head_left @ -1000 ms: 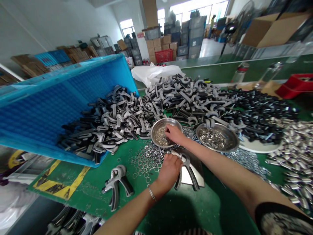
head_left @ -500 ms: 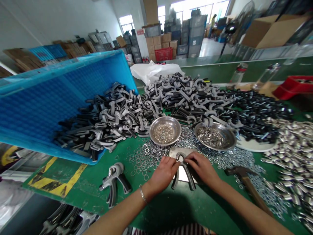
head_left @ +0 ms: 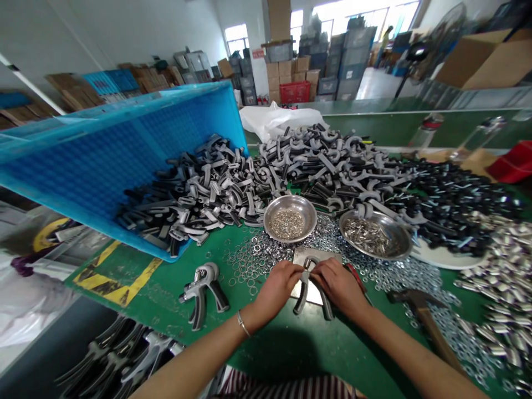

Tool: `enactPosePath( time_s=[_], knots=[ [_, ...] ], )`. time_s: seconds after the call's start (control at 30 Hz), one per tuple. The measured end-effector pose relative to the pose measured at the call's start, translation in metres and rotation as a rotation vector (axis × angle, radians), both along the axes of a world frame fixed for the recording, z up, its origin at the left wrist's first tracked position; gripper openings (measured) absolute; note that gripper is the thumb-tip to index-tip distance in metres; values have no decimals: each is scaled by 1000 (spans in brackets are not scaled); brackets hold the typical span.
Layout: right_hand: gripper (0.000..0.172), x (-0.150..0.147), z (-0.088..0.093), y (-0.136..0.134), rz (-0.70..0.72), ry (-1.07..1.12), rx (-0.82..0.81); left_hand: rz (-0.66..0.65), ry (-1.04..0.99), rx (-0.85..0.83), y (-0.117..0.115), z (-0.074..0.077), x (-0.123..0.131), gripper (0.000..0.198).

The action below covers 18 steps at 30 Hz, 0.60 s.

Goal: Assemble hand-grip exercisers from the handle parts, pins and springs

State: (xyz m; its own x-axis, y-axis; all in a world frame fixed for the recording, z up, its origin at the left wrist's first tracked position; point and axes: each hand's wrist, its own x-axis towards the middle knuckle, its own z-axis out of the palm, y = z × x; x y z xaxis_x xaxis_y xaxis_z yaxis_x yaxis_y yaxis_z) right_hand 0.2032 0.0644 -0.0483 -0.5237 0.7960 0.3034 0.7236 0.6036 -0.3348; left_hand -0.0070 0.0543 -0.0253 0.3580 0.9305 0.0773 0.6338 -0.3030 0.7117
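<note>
Over a small metal plate (head_left: 297, 292) on the green table, both hands hold one grey-and-black hand grip (head_left: 326, 302) with its two handles pointing toward me. My left hand (head_left: 277, 285) pinches the upper left part of it, close to the spring. The fingers of my right hand (head_left: 338, 281) close on its upper right side. Fingertips hide part of the joint. A second hand grip (head_left: 203, 291) with a spring lies to the left. Beyond the plate stand a metal bowl of tiny rings (head_left: 290, 219) and a metal bowl of small pins (head_left: 376, 235).
A blue crate (head_left: 137, 138) tipped on its side spills grey handles at left. More handles (head_left: 324, 160) are heaped behind the bowls. A hammer (head_left: 428, 321), loose nuts (head_left: 419, 274) and silver cylinders (head_left: 502, 277) lie at right. Finished-looking grips (head_left: 120, 354) fill a bin below left.
The view has turned left, so things sit further right. The left handle of the held grip has shifted, and a red-handled tool now shows beside my right hand.
</note>
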Motion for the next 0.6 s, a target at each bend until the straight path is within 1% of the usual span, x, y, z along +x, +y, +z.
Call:
enactPosePath(
  time_s=[0.13,0.3,0.37,0.43,0.5,0.6],
  knots=[
    [26,-3,0,2,32,-55,17,85,-102,-30,-1,2,-11,18],
    [23,1,-2,-3,106,-120,43,150,-189,-54,-11,2,-24,16],
    [31,6,-1,-10,142,-160,73,174,-220,-50,-15,2,-28,14],
    [46,12,1,-19,177,-225,112,199,-242,-55,-19,1,-31,13],
    [57,16,2,-26,201,-292,132,221,-255,-73,-23,0,-33,12],
    [63,16,5,-31,192,-339,120,232,-264,-96,-27,-1,-31,11]
  ],
)
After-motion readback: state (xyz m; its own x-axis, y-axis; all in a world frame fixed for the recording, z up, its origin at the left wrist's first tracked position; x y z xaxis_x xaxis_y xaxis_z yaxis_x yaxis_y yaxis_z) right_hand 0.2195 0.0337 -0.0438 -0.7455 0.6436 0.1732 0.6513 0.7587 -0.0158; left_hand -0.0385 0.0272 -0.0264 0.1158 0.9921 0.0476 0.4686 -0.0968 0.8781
